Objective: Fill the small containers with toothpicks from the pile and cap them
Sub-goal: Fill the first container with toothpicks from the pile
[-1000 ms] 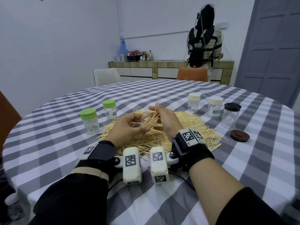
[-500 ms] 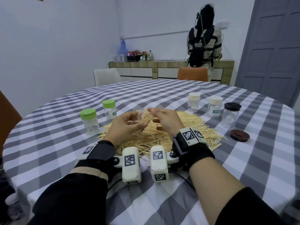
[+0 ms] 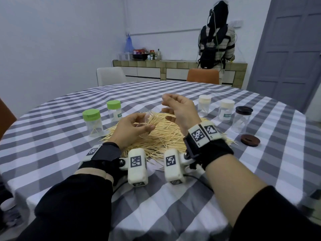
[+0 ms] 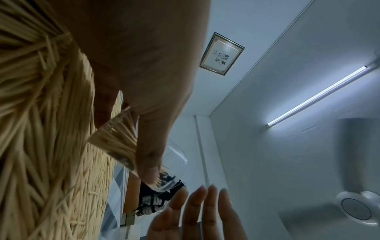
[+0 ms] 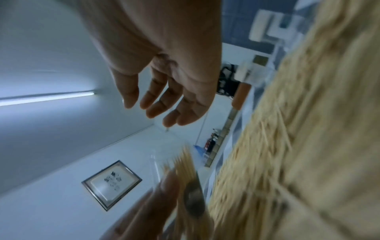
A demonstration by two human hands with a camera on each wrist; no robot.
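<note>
My left hand (image 3: 137, 126) grips a small clear container (image 3: 150, 121) tilted over the toothpick pile (image 3: 163, 136), with a bundle of toothpicks inside it (image 4: 118, 142). In the left wrist view the thumb (image 4: 148, 154) lies across the container. My right hand (image 3: 178, 108) hovers just above and to the right of the container's mouth, fingers loosely spread and empty (image 5: 164, 104). A loose brown cap (image 3: 250, 140) lies on the cloth at the right.
Two green-capped containers (image 3: 92, 122) (image 3: 114, 111) stand left of the pile. Two cream-capped ones (image 3: 205, 105) (image 3: 226, 110) and a dark-capped jar (image 3: 243, 119) stand on the right. A person (image 3: 216, 37) stands at the far counter. Two chairs are behind the round table (image 3: 278, 162).
My right hand has let go of the toothpicks at the container's mouth and risen up and to the right. The left hand has kept hold of the container, tilting it a little.
</note>
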